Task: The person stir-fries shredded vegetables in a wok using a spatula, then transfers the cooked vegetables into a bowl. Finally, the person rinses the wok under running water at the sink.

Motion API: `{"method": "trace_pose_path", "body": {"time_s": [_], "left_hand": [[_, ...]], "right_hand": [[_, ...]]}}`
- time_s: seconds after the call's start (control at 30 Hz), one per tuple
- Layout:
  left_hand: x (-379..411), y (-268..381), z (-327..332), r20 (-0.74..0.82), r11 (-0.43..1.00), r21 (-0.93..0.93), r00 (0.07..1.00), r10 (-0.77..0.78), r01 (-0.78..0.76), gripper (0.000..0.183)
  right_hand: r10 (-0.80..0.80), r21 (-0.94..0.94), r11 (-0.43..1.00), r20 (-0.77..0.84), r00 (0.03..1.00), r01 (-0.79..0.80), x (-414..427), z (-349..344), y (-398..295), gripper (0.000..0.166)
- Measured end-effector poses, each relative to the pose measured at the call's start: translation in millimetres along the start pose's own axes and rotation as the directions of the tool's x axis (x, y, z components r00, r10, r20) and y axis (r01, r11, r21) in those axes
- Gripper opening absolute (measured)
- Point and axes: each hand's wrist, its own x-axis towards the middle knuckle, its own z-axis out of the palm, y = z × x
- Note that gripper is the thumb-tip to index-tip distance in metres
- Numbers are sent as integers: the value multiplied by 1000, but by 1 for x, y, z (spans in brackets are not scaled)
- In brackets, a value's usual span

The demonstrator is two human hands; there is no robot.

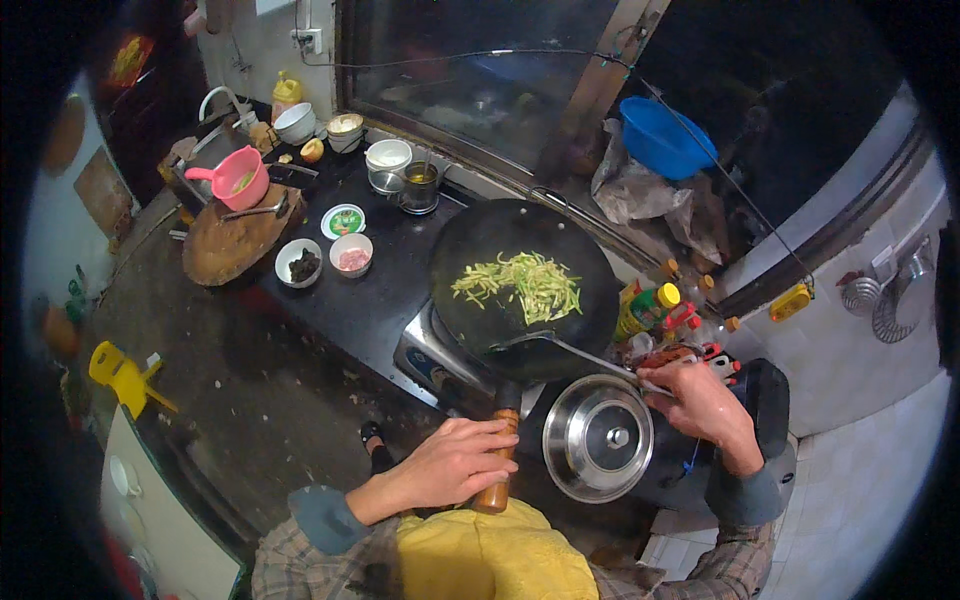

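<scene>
A large dark wok (pixel 487 225) sits on the stove (pixel 420 360), with pale green vegetable strips (pixel 536 289) heaped in its middle. My left hand (pixel 461 461) lies over the wok's wooden handle (pixel 493 495), fingers across it. In my right hand (pixel 697 401) is the metal shaft of a wok spatula (pixel 589 356). The spatula's head rests low in the wok, below the vegetables and apart from the heap. Between my hands, a steel lid with a glass centre (pixel 598 439) lies close to the wok's near rim.
Bowls of dark food (pixel 298 263) and pinkish minced meat (pixel 352 255) stand left of the wok. Beyond them are a round chopping board (pixel 232 247) and pink ladle pot (pixel 240 180). Sauce bottles (pixel 649 307) crowd the wok's right side. A glass oil pot (pixel 418 187) stands behind.
</scene>
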Motion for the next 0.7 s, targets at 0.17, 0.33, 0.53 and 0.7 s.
{"method": "trace_pose_path", "body": {"time_s": [0.17,0.33,0.53,0.7], "left_hand": [[9,-2,2,30,1000,-16,999,27,-26,23],[2,-3,-2,26,1000,-20,1000,-4,5,23],[12,-6,-1,29,998,-53,999,18,-17,18],[9,-9,-2,33,996,-91,999,-8,11,21]], "right_hand": [[52,215,976,-121,991,-25,48,45,21,37],[36,-209,976,-90,995,-54,9,-11,15,31],[72,-421,897,-159,985,-134,28,19,40,27],[-43,-629,739,-398,916,-239,45,9,58,18]]}}
